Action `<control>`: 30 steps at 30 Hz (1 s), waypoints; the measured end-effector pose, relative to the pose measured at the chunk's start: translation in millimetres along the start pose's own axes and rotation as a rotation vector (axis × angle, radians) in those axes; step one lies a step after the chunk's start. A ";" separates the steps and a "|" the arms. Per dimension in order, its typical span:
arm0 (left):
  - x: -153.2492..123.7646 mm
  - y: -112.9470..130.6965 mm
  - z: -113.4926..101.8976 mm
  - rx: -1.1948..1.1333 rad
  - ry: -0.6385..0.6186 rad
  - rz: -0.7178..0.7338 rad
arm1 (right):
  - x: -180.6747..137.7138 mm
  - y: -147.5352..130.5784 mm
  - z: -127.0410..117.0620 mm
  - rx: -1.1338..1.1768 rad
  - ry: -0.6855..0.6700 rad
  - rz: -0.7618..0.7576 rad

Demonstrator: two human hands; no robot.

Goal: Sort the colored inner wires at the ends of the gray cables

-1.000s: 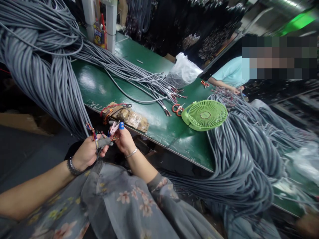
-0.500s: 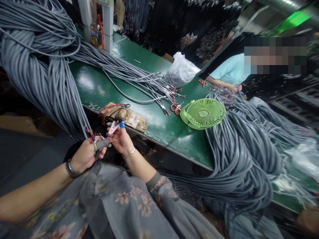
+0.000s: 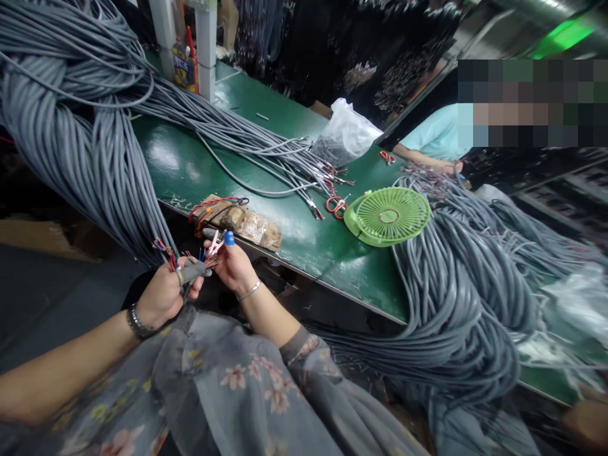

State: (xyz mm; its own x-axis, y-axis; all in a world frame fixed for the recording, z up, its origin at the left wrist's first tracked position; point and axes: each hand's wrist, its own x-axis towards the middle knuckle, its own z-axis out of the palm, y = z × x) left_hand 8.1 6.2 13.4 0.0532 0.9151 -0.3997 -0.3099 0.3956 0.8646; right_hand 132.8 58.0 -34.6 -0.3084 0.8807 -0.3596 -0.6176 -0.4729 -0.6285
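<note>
My left hand [image 3: 164, 292] is closed round the end of a grey cable [image 3: 194, 272] with several thin coloured wires [image 3: 202, 256] fanning out of it. My right hand [image 3: 232, 265] is closed on a small pinkish snipping tool [image 3: 215, 242] held at those wire tips; a blue cap covers one fingertip [image 3: 229, 238]. Both hands work just in front of the near edge of the green table [image 3: 285, 234], below a thick hanging bundle of grey cables [image 3: 90, 152].
A taped brown block with red wires [image 3: 240, 221], orange-handled scissors [image 3: 336, 204], a green fan [image 3: 388, 217] and a clear plastic bag [image 3: 349, 134] lie on the table. More grey cable heaps [image 3: 465, 304] pile at the right. Another person's sleeve [image 3: 439, 136] shows across the table.
My hands have stayed in place; the right hand and its tool shifted slightly against the wire tips. The view moved a little.
</note>
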 end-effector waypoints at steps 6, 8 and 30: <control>5.8 -2.7 -0.2 0.001 -0.005 -0.011 | 6.8 -1.0 0.8 0.018 -0.007 0.013; 6.9 -4.0 -0.2 0.004 -0.007 -0.015 | 8.4 -0.2 2.5 0.033 0.025 0.002; -2.1 0.5 1.8 -0.032 0.064 0.012 | -1.6 -1.3 -1.4 0.024 0.039 -0.051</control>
State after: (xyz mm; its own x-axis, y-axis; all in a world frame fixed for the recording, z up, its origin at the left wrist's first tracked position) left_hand 9.5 4.6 15.2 -0.0111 0.9123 -0.4093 -0.3401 0.3815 0.8596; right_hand 135.1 57.3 -34.2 -0.2480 0.9016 -0.3545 -0.6491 -0.4263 -0.6301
